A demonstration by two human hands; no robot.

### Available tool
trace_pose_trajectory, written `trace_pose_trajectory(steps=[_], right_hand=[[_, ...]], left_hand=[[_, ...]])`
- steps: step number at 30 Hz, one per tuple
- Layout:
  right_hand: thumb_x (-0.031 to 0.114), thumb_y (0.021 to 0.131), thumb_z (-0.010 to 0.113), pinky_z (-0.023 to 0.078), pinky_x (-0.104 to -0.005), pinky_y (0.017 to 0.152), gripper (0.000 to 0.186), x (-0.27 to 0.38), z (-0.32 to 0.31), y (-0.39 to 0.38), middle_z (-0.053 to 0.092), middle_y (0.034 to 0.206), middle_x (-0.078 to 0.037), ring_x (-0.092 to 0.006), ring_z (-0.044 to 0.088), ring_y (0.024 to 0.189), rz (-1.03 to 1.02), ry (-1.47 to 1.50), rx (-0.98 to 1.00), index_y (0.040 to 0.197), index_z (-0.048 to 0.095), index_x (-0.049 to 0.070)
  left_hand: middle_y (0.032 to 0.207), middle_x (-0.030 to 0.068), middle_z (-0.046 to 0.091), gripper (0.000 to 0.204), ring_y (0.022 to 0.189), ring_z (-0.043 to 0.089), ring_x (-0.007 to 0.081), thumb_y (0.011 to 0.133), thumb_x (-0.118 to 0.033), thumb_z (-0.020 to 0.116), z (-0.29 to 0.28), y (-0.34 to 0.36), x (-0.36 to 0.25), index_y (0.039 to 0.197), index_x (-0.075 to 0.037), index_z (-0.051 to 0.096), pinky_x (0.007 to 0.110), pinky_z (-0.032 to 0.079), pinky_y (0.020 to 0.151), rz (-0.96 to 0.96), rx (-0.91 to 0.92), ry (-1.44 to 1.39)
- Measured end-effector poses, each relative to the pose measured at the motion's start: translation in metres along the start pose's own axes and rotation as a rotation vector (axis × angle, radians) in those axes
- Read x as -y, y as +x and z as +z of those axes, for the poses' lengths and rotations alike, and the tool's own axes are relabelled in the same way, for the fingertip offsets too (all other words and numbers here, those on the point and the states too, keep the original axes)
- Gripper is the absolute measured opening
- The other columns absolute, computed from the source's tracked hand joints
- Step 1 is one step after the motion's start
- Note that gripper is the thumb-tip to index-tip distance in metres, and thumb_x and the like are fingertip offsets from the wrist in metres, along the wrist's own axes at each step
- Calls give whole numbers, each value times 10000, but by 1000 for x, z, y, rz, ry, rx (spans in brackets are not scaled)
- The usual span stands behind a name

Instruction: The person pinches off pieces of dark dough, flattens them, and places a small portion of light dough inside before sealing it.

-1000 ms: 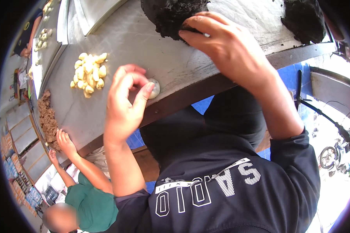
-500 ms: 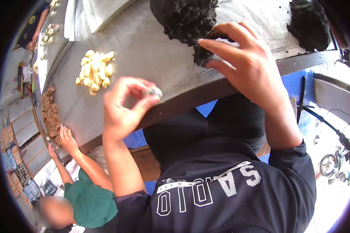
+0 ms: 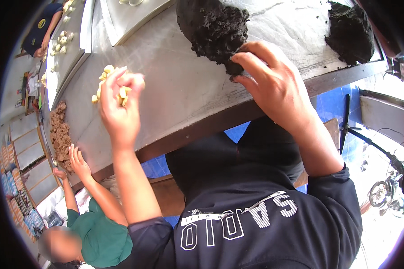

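Observation:
A large lump of black dough (image 3: 215, 31) lies at the far middle of the metal table. My right hand (image 3: 274, 80) is closed at its near edge, thumb and fingers pinching a small bit of black dough (image 3: 233, 68). Over on the left, a pile of pale yellow pieces (image 3: 122, 94) is partly covered by my left hand (image 3: 120, 107). That hand's fingers are curved and smeared by motion, so I cannot tell whether anything is between them.
Another black lump (image 3: 351, 33) sits at the table's far right. Brown dough (image 3: 59, 130) lies along the left end, near the hands of a person in green (image 3: 98, 237). Trays (image 3: 69, 49) with pale balls stand far left, another person beyond. A black stand (image 3: 348, 127) is at right.
My left hand has moved left and away from me, to the yellow pile; the small greyish ball it held is no longer visible. My right thumb and fingers have drawn closer together on the dough.

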State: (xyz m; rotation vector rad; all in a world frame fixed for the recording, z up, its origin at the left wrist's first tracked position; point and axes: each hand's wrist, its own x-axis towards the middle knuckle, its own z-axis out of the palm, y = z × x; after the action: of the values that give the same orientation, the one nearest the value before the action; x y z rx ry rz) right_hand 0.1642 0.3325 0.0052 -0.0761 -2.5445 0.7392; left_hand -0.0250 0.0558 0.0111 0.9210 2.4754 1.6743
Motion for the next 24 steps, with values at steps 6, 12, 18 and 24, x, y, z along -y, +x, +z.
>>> trace_pose_trajectory(steps=[6, 12, 18, 24], right_hand=[[104, 916, 734, 627, -434, 919, 90, -4, 9, 9, 631, 1056, -102, -301, 690, 1045, -176, -155, 55, 1001, 718, 79], [111, 885, 812, 616, -447, 958, 142, 6, -1, 21, 644, 1071, -103, -319, 696, 1089, -98, -50, 182, 1000, 737, 73], [100, 885, 864, 621, -482, 961, 139, 2, -2, -4, 701, 1214, -120, -344, 696, 1154, -16, -150, 31, 991, 778, 68], [90, 895, 797, 616, -472, 938, 104, 16, -3, 7, 675, 1137, -123, -358, 698, 1127, 4, -114, 80, 967, 736, 46]], left_hand=[[1175, 126, 849, 159, 1119, 807, 292, 1004, 32, 827, 20, -53, -22, 1155, -17, 832, 384, 622, 1022, 416, 148, 706], [1236, 101, 863, 308, 1109, 795, 331, 917, -9, 914, 11, -58, -16, 1214, -12, 833, 422, 630, 999, 324, 126, 595], [1376, 55, 819, 236, 1445, 616, 352, 1023, -346, 833, 0, -9, -44, 1192, -189, 880, 595, 323, 1296, 429, 418, 905], [827, -8, 661, 288, 810, 621, 227, 1096, -317, 769, 70, 49, 8, 876, -145, 697, 415, 398, 927, 807, -118, 566]])
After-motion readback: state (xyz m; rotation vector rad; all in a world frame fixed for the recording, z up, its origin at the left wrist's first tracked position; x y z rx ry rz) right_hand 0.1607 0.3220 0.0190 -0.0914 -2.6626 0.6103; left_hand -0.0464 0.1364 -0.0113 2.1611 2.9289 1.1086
